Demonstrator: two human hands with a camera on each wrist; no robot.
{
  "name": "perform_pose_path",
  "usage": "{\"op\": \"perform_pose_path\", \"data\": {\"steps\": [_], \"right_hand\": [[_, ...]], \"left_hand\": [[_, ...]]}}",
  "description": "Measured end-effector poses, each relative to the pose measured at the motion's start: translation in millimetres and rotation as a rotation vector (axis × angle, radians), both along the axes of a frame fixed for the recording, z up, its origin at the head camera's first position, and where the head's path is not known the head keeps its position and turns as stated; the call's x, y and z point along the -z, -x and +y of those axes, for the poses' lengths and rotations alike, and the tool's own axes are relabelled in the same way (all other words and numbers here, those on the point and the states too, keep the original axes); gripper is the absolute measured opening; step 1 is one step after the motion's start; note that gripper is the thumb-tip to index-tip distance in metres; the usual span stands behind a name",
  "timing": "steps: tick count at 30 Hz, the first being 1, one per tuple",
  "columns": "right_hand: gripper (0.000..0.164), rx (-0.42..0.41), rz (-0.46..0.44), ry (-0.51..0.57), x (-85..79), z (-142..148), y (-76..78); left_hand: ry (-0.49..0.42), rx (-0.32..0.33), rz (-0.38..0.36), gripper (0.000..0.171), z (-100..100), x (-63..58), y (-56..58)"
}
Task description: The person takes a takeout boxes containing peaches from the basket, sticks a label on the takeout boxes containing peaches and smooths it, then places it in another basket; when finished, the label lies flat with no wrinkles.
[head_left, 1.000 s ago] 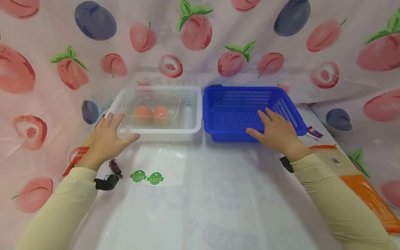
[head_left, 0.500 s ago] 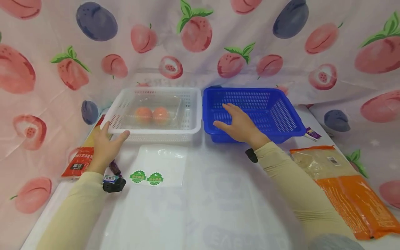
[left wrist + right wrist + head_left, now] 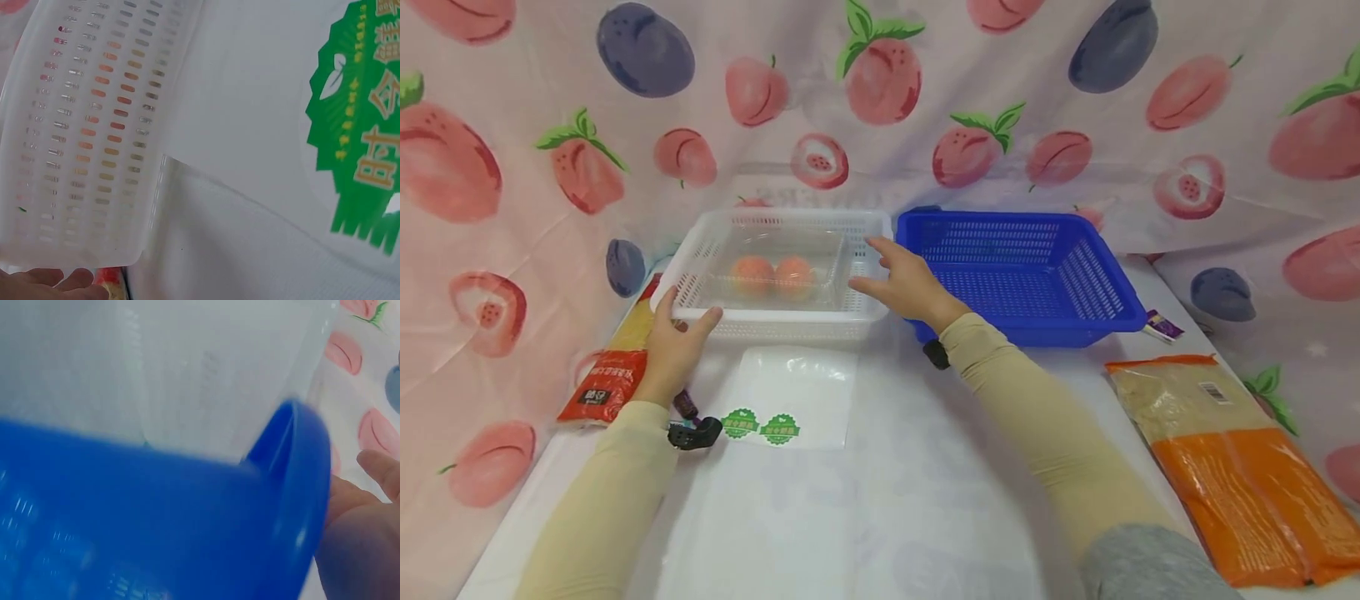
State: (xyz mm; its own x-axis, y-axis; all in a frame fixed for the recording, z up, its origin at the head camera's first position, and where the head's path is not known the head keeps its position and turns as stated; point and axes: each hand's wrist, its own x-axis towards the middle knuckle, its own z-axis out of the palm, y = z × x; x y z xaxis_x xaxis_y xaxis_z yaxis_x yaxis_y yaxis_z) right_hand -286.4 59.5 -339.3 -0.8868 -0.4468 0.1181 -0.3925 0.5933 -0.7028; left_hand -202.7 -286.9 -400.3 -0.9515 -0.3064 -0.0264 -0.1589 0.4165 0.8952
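A white plastic basket (image 3: 767, 316) stands at the back left of the table. Inside it lies a clear plastic box (image 3: 822, 250) with two round orange-red fruits (image 3: 753, 273) showing through. My left hand (image 3: 674, 348) is at the basket's front left corner, thumb and fingers spread; in the left wrist view its fingertips (image 3: 78, 278) are right at that corner. Over the basket's right rim reaches my right hand (image 3: 908, 283), fingers extended toward the box and nothing in its grasp. The right wrist view has this hand (image 3: 359, 531) beside the blue basket's corner.
A blue basket (image 3: 1022, 332) stands right beside the white one. A clear bag with green labels (image 3: 805, 387) lies in front. Red-yellow packet (image 3: 606, 383) and purple-wrapped sweet (image 3: 686, 406) lie left; an orange bag (image 3: 1247, 492) and small purple packet (image 3: 1163, 325) lie right.
My right hand has moved left, from over the blue basket to the white basket's right rim. The left hand has drawn back slightly from above the white basket to its front left corner.
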Motion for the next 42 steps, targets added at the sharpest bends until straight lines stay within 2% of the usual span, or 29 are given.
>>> {"op": "perform_pose_path", "data": {"steps": [7, 12, 18, 27, 35, 42], "right_hand": [[0.082, -0.012, -0.049, 0.034, 2.1, -32, 4.6], [0.08, -0.019, -0.07, 0.015, 2.6, -52, 14.5], [0.078, -0.015, -0.095, -0.036, 6.4, -70, 22.9], [0.075, 0.052, -0.154, -0.058, 9.6, -81, 31.5], [0.077, 0.077, -0.257, -0.077, 15.1, -84, 31.7], [0.077, 0.118, -0.327, -0.056, 22.5, -88, 35.9]], "left_hand": [[-0.085, -0.036, 0.023, 0.097, -2, 9.0, -2.9], [-0.097, -0.041, 0.036, 0.097, -3, 8.9, -0.4], [-0.109, -0.038, 0.015, 0.097, -1, 5.4, -0.1], [-0.106, -0.033, 0.008, 0.098, 1, -0.1, 0.9], [-0.095, -0.043, -0.025, 0.098, 3, -0.8, 0.6], [-0.099, -0.021, -0.015, 0.098, 1, 0.0, 0.8]]}}
